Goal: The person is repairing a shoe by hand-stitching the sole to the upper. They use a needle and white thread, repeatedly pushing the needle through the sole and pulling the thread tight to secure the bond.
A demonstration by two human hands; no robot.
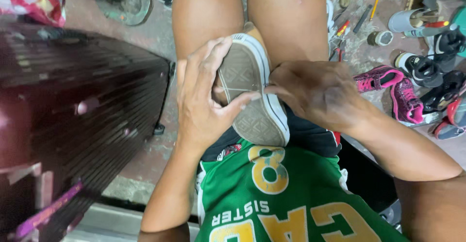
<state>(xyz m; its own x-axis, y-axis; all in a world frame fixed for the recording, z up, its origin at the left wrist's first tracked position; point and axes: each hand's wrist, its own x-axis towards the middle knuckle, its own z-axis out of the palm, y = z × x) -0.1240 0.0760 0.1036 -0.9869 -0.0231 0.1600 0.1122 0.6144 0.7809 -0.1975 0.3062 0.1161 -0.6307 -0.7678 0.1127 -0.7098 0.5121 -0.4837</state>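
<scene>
A stained concrete floor (145, 38) runs under the seated person's bare knees, with a dark ribbed case (82, 106) on one side and a scatter of tools (340, 31) and pink sneakers (388, 89) on the other. A shoe (250, 94) lies sole-up in the lap, between the thighs, toe toward the green jersey (272, 198). The left hand (201, 101) wraps around the sole, thumb pressed across it. The right hand (318, 91) is closed narrow, fingertips pinched at the shoe's white edge; what they pinch is too small to tell.
</scene>
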